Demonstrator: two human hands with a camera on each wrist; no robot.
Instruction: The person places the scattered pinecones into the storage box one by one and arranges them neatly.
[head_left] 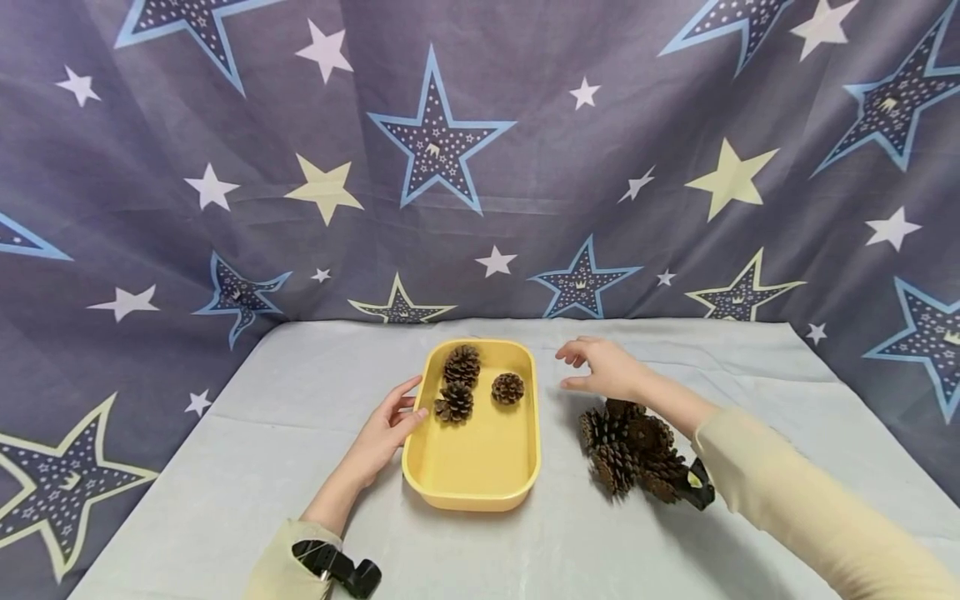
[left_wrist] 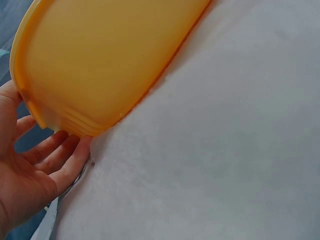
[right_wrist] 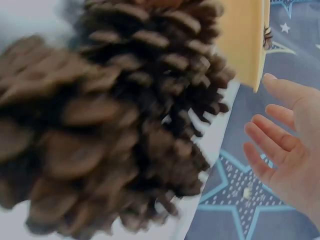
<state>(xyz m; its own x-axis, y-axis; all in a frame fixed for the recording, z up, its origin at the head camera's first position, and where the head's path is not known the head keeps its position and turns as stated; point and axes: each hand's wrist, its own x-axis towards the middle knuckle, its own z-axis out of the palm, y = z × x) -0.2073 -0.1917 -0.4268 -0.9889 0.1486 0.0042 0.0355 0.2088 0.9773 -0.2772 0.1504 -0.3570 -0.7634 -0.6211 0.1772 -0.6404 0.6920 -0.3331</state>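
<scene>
A yellow plastic tub (head_left: 472, 461) stands on the cloth, with one pine cone (head_left: 507, 388) and a pair of pine cones (head_left: 454, 403) in its far half. My left hand (head_left: 385, 433) grips the tub's left side, thumb over the rim and fingers against the outer wall. The left wrist view shows those fingertips (left_wrist: 82, 142) at the wall's lower edge. To the tub's right, my right hand (head_left: 609, 371) hovers empty with loosely bent fingers. Below its wrist lies a heap of pine cones (head_left: 618, 454), partly hidden by the forearm; they loom large in the right wrist view.
A pale cloth (head_left: 300, 400) covers the table. Behind it and along both sides hangs a dark star-patterned curtain (head_left: 450, 250). Each wrist carries a black strapped camera, the left one (head_left: 337, 567) near the table's front.
</scene>
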